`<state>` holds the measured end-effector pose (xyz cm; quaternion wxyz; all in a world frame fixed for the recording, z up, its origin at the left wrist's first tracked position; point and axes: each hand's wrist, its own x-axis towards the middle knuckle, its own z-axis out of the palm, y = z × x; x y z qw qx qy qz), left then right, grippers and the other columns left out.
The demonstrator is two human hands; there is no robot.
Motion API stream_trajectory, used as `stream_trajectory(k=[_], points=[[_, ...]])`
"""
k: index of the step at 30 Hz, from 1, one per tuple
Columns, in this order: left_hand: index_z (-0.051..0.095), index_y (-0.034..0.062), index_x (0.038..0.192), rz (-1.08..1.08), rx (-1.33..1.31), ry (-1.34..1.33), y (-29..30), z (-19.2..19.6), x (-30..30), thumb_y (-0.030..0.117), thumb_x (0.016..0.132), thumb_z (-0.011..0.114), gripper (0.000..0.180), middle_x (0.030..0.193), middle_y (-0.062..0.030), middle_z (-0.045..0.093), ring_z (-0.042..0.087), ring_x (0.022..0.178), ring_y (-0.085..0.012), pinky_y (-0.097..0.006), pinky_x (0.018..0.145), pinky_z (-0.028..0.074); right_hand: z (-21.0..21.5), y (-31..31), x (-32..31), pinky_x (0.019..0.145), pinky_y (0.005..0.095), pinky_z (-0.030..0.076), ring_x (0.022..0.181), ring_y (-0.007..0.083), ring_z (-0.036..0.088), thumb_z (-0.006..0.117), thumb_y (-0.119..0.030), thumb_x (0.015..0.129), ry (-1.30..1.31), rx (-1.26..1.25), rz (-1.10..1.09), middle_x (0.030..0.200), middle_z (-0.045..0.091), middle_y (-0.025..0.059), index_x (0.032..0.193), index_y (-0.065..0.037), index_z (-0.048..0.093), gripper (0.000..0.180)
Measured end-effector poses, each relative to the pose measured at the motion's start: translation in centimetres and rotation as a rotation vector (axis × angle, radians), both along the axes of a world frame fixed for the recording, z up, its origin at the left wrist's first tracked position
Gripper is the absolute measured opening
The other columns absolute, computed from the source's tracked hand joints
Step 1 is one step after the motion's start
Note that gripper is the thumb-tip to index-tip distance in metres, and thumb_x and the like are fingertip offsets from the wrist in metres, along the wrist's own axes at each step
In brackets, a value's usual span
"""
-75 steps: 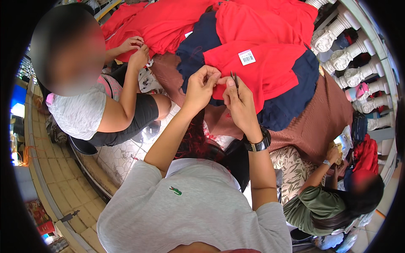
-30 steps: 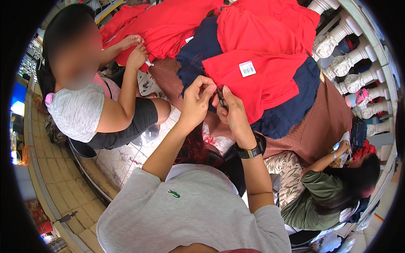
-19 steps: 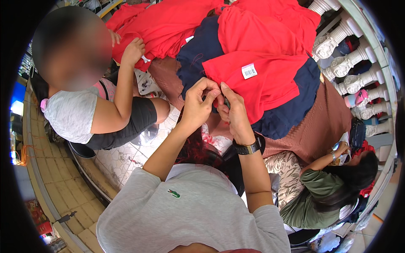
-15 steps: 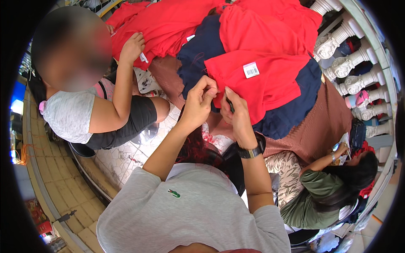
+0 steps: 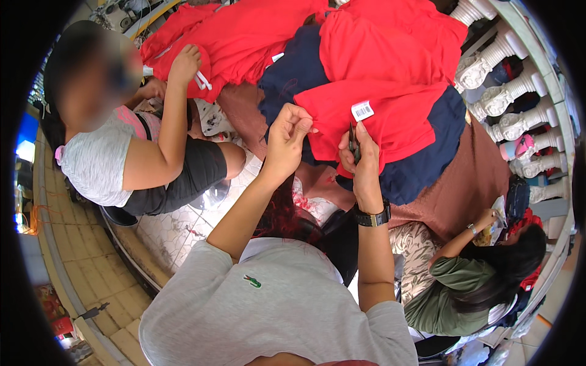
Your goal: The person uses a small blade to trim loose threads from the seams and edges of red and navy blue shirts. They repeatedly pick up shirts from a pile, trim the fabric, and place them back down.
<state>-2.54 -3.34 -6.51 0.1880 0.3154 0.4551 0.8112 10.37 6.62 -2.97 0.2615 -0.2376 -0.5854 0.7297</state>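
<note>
Centre of the frame, the left hand (image 5: 287, 139) pinches the edge of the top garment (image 5: 390, 116), and just right of it the right hand (image 5: 360, 161) grips a small tool (image 5: 353, 141) against the same edge. A tag (image 5: 362, 110) sits on that garment, directly above the right hand. More garments (image 5: 244, 36) pile across the upper middle. Upper left, a seated person (image 5: 122, 152) reaches up onto that pile. Lower right, another person (image 5: 476, 280) sits below the cloth. Balusters (image 5: 506, 122) line the upper right edge.
</note>
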Motion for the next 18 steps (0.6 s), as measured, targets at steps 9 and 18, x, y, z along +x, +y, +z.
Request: stream_trajectory(k=[9, 18], points=[[0.054, 0.0067, 0.104, 0.089, -0.027, 0.195, -0.1, -0.4, 0.3, 0.0, 0.096, 0.064, 0.015, 0.096, 0.0005, 0.057, 0.055, 0.084, -0.0062, -0.022, 0.075, 0.044, 0.6, -1.1, 0.0, 0.046, 0.0226, 0.02, 0.05, 0.0034, 0.029, 0.044, -0.04, 0.106, -0.023, -0.022, 0.034, 0.058, 0.037, -0.0063, 0.078, -0.007, 0.059, 0.046], [0.052, 0.0063, 0.101, -0.073, 0.037, 0.04, -1.6, 0.3, 0.8, 0.005, 0.101, 0.059, 0.007, 0.088, 0.0024, 0.051, 0.048, 0.076, -0.0039, -0.02, 0.069, 0.041, 2.0, -3.9, -0.7, 0.048, 0.0253, 0.023, 0.05, 0.0049, 0.029, 0.043, -0.036, 0.106, -0.097, -0.017, 0.179, 0.058, 0.035, -0.0065, 0.075, -0.003, 0.056, 0.048]])
